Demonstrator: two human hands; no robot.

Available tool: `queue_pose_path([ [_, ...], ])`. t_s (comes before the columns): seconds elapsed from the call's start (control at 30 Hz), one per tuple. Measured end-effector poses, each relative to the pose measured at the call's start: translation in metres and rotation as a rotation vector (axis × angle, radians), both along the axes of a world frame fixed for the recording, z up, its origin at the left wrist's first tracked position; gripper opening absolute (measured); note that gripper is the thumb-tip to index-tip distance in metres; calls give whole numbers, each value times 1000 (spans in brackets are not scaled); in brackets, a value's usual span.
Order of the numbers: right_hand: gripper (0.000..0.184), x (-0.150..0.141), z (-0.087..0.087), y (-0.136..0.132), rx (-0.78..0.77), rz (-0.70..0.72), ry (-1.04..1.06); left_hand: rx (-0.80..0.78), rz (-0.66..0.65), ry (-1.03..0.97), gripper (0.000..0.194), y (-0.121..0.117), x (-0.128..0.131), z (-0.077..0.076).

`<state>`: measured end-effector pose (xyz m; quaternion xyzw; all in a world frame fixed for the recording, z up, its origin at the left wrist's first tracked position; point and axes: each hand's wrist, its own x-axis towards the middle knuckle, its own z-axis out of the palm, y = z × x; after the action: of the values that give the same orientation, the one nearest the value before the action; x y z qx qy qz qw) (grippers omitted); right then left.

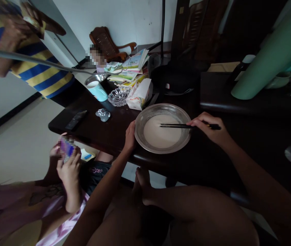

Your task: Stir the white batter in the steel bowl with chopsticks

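Bare thighs (pixel 199 215) of the wearer are nearest the camera, just short of the dark desk (pixel 117 124). Metal bowl (pixel 140 127) is on the desk by its front edge, pale liquid (pixel 162 136) pooled inside below the rim. Wearer's 2 hands are apart: left hand (pixel 130 136) is clamped on the bowl's left side, fingers underneath hidden; right hand (pixel 210 127) is closed round 2 dark chopsticks (pixel 177 126) toward their back ends, tips at the liquid. Can't tell if the right hand touches the rim.

Handling, as a judgement: bowl should be rigid and hard to break, moderate weight with this fill. Slosh is the main risk. Smooth metal, probably slick when wet, could skate on the desk. Best hold: left rim, thumb over, fingers under; any lift wants 2 hands on opposite sides, kept level. Chopsticks look light, stiff, prone to roll; grip behind the midpoint. Liquid seems runny; thickness unconfirmed. Glass dish (pixel 119 97) beyond, to the left, looks fragile.
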<state>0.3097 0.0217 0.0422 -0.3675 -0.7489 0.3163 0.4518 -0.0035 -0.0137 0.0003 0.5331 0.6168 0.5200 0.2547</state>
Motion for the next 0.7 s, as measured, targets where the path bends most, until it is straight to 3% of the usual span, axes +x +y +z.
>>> queue_pose_path([
  [0.1, 36, 0, 1, 0, -65, -10, 72, -3, -6, 10, 40, -1, 0, 2],
  [0.27, 19, -1, 0, -1, 31, 60, -26, -11, 4, -6, 41, 0, 1, 2],
  [0.43, 35, 3, 1, 0, -26, -15, 54, -15, 3, 4, 42, 0, 1, 2],
  [0.57, 22, 0, 2, -2, -4, 102, -28, 3, 16, -1, 42, 1, 1, 0],
  [0.7, 24, 1, 3, -1, 9, 14, 5, 13, 14, -16, 41, 1, 0, -3],
])
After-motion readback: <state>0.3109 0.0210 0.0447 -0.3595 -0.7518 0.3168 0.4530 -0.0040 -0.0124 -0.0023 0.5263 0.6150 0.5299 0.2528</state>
